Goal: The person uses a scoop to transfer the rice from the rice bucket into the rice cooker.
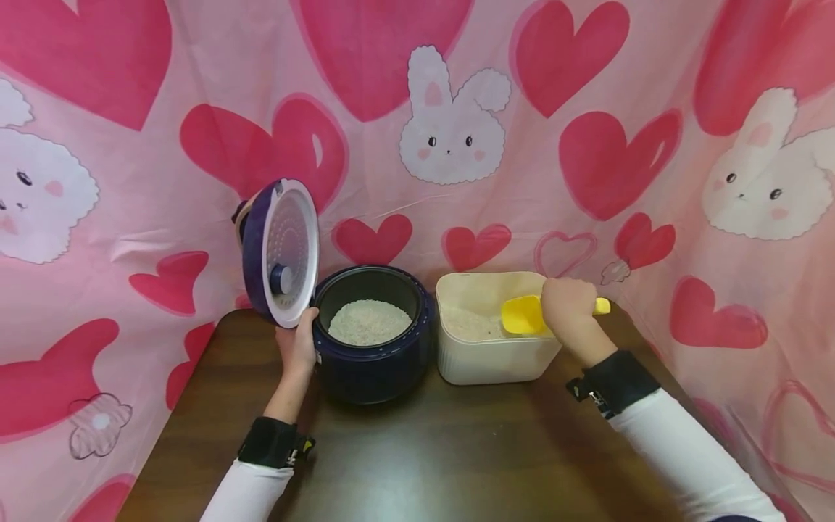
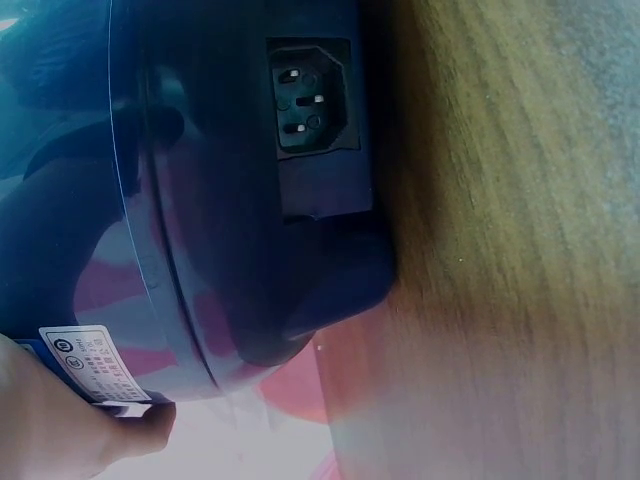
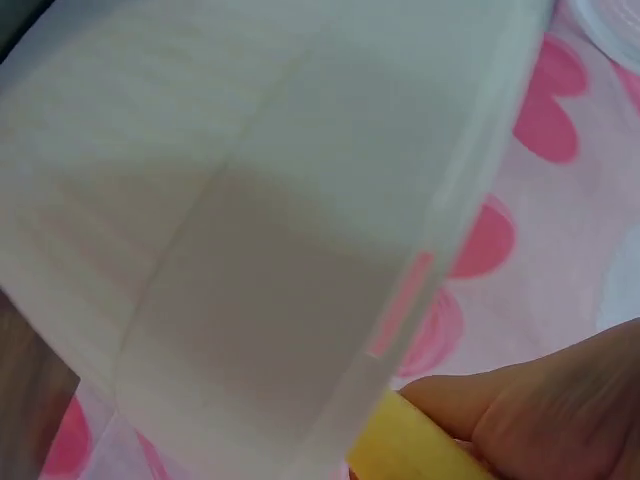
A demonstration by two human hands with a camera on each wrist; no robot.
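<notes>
A dark blue rice cooker (image 1: 375, 380) stands on the table with white rice (image 1: 370, 322) inside. Its lid (image 1: 290, 254) is raised on the left side, inner face toward the cooker. My left hand (image 1: 298, 344) grips the cooker's side just below the lid, thumb up by the rim; in the left wrist view it lies against the casing near a white label (image 2: 95, 362). My right hand (image 1: 570, 308) holds a yellow scoop (image 1: 524, 315) by its handle, with the scoop's bowl inside a cream bin (image 1: 496, 362) of rice. The bin's wall hides the scoop's bowl from the right wrist view.
The brown wooden table (image 1: 417, 464) carries the cooker and the bin side by side, close together. A pink curtain (image 1: 385, 196) with hearts and rabbits hangs right behind them and on both sides. The cooker's power socket (image 2: 312, 98) faces the left wrist camera, with no plug in it.
</notes>
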